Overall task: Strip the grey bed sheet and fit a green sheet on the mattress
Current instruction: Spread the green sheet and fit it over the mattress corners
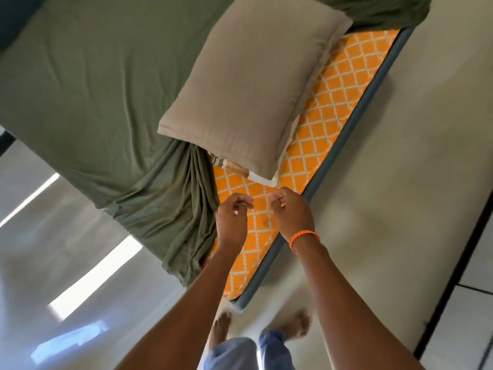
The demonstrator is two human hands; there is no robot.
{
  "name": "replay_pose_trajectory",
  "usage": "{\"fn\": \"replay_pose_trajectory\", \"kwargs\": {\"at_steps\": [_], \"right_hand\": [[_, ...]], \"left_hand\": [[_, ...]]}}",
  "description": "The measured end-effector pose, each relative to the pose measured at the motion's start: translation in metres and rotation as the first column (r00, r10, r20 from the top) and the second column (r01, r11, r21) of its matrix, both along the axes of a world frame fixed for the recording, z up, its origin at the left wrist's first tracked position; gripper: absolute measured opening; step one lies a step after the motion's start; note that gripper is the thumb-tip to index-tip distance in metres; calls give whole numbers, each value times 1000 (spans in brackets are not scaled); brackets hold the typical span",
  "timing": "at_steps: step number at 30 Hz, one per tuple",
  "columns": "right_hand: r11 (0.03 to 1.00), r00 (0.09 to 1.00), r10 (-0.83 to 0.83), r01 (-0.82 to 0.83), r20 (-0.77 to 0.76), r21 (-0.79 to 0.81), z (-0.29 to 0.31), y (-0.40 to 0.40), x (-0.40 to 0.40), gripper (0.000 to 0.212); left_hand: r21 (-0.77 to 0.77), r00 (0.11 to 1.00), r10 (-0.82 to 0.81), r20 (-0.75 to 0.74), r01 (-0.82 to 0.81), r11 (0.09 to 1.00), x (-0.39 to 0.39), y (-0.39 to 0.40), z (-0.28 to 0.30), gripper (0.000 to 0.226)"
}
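Olive-green jersey bed sheet [88, 84] spread over most of the mattress, smooth across the wide part, bunched into folds at the near corner and hanging down over the side there. One strip left uncovered along the edge nearest the person: orange mattress top with a white lattice pattern [330, 102], bordered by a grey-blue band. Far corner of the green sheet gathered loosely at the top right.

Beige rectangular pillow [256, 84] lying partly on the green sheet, partly on the bare orange strip, with a white inner edge showing along its lower side and something striped peeking out underneath.

Left hand [232, 220] held over the bare orange strip, just beside the bunched folds, fingers curled inward, thumb against fingertips; nothing plainly held. Right hand [292, 212] close alongside, near the pillow's white corner, fingers likewise curled, with a ring on one finger; grip on anything cannot be told. Orange braided cord bracelet [304, 237] around the right wrist.

Below, bare feet and pale blue trouser legs [240, 351] on a light smooth floor [400, 182], bright patches of light to the left.
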State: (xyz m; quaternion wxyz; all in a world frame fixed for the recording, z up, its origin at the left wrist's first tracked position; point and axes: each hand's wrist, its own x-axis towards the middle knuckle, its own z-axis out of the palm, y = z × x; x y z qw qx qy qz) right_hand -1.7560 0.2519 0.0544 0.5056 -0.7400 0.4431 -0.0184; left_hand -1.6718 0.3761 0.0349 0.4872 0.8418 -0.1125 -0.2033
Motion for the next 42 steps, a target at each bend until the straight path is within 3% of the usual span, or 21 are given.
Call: {"fn": "replay_pose_trajectory", "kwargs": {"at_steps": [5, 12, 19, 25, 35, 39, 42], "right_hand": [[994, 995, 98, -97, 35, -41, 46, -67, 3, 16], [957, 957, 287, -284, 46, -67, 79, -170, 56, 16], [911, 912, 411, -410, 0, -46, 92, -314, 131, 20], [873, 874, 484, -485, -29, -41, 115, -423, 179, 18], [718, 718, 696, -693, 23, -65, 144, -600, 255, 19], [620, 622, 783, -776, 21, -114, 160, -680, 273, 28], [556, 559, 829, -823, 1, -118, 179, -724, 284, 20]], "left_hand": [[-51, 997, 11, -72, -15, 999, 2, -43, 37, 37], [-27, 978, 192, -74, -195, 980, 42, -121, 54, 35], [-79, 931, 332, -154, -346, 935, 90, -261, 53, 36], [-149, 923, 363, -129, -380, 913, 133, -377, 80, 35], [-159, 846, 525, -95, -533, 831, 166, -560, 110, 35], [-173, 760, 641, -108, -650, 740, 165, -640, 131, 35], [-193, 709, 695, -123, -704, 684, 161, -690, 147, 36]]}}
